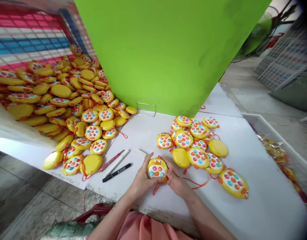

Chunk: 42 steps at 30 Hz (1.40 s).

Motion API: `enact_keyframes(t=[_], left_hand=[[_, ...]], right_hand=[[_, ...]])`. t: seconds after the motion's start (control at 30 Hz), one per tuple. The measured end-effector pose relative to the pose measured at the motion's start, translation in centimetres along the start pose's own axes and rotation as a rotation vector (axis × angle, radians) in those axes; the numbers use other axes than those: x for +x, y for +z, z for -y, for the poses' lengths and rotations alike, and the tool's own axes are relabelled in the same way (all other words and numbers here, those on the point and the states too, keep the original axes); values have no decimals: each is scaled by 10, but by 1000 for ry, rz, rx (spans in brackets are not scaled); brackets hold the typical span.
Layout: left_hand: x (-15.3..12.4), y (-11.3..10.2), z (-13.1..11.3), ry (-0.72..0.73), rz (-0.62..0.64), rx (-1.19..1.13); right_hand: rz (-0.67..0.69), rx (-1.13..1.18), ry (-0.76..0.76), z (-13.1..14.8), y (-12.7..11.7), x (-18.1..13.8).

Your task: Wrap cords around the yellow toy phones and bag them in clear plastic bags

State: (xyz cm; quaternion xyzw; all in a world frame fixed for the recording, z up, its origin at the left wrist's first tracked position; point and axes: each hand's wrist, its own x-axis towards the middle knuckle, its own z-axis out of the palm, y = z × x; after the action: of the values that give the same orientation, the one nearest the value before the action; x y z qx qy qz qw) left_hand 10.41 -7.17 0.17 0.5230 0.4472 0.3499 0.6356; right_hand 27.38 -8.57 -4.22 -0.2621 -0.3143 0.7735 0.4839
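Note:
Between my two hands is a yellow duck-faced toy with a white front and coloured buttons, its face at the top. My left hand wraps its left side, with the thumb along the lower edge. On the opposite side, my right hand grips the toy's right edge with bent fingers. An orange cord loop hangs below it. To the right lies a group of similar duck toys, some face up and some showing plain yellow backs. One more duck toy lies nearer the front right.
A large heap of duck toys spills from a mesh-sided container at left. A black marker, a white pen and a red pen lie left of my hands. A green panel stands behind. A plastic bin holds bagged items at right.

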Motion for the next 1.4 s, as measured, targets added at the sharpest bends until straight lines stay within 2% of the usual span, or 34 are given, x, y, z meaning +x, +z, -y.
enact_keyframes(t=[0.13, 0.23, 0.3, 0.37, 0.43, 0.5, 0.6, 0.67, 0.73, 0.77, 0.83, 0.93, 1.07, 1.13, 1.23, 1.3, 1.33, 1.4], left_hand=[[-2, -4, 3, 55, 51, -17], [-5, -3, 4, 96, 25, 105], [-6, -3, 3, 127, 52, 178], [-5, -10, 0, 154, 99, 227], [-4, -28, -5, 169, 60, 327], [-5, -57, -10, 205, -133, 530], [-13, -111, -14, 273, -619, 935], [-22, -143, -12, 107, -866, 1149], [-32, -165, -5, -124, -988, 1240], [-35, -172, -1, -226, -1004, 1253], [-40, -179, 8, -344, -985, 1267], [-39, -182, 14, -364, -959, 1300], [-34, -185, -2, -352, -964, 1226], [-30, -179, -15, -262, -973, 1187], [-22, -149, -30, 44, -940, 1164], [-16, -116, -31, 294, -765, 1123], [-14, -98, -28, 385, -617, 1094], [-11, -63, -20, 462, -346, 1008]], right_hand=[[-13, 13, 21, 3, 1, 0], [-30, -12, 25, 3, 3, 1], [-97, -81, -15, 0, 5, 0], [-173, -152, -20, -3, 9, 0], [-236, -179, 11, -3, 12, 0], [-305, -162, 14, 4, 13, 3], [-474, -53, -152, 33, 11, 13], [-528, 80, -341, 57, 10, 22], [-458, 183, -423, 73, 11, 28], [-404, 203, -397, 76, 12, 30], [-318, 180, -251, 67, 17, 33], [-257, 54, -40, 29, 26, 33], [-154, -76, 94, -14, 32, 31], [-114, -79, 113, -21, 31, 30], [-74, -29, 85, -19, 28, 30], [-52, 26, 58, -16, 26, 29], [-42, 56, 50, -16, 26, 29], [-42, 103, 40, -16, 25, 28]])
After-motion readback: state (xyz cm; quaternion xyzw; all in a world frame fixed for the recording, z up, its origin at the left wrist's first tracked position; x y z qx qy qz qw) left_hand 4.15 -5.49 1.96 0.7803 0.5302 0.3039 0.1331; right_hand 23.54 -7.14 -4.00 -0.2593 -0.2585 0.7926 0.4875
